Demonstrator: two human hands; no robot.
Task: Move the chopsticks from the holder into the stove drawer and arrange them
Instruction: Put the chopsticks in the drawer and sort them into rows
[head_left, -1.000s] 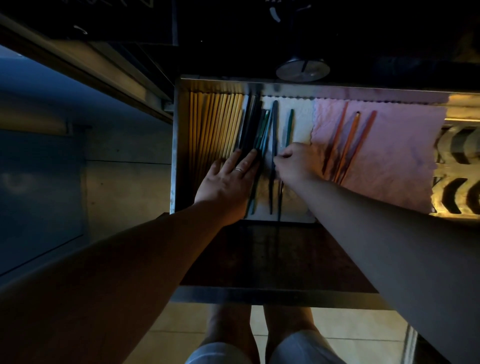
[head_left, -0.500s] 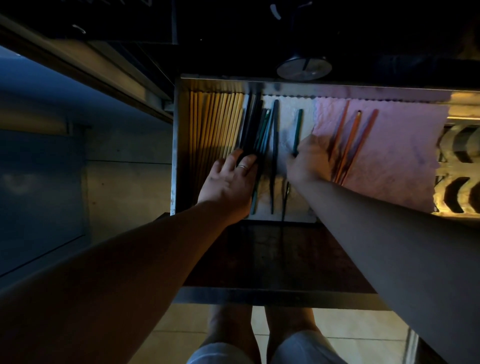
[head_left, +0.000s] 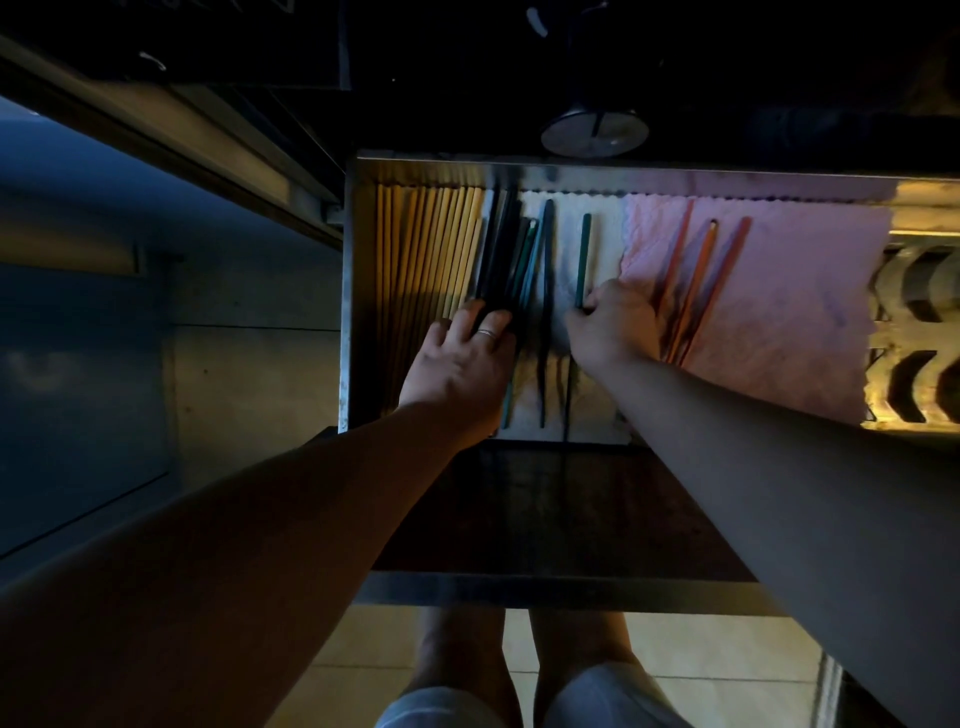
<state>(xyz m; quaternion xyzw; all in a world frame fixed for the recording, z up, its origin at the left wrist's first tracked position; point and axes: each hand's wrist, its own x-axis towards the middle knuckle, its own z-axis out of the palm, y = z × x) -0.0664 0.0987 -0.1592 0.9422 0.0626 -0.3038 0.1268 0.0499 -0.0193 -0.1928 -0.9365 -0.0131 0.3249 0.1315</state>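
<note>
In the drawer (head_left: 353, 291), the right hand (head_left: 615, 325) has nudged the green chopstick (head_left: 585, 254) straighter, grip pinching it. The left hand (head_left: 460, 364) stays flat, grip wide, on the dark chopsticks (head_left: 501, 249). Arranging looks nearly finished.

A home kitchen, dimly lit. At twelve o'clock a steel drawer (head_left: 347, 312) stands pulled out under a dark counter, lined with rows of chopsticks (head_left: 431, 260), some on a pink cloth (head_left: 805, 291). Pale floor tiles (head_left: 701, 649) and bare legs (head_left: 457, 654) show at six o'clock.
</note>
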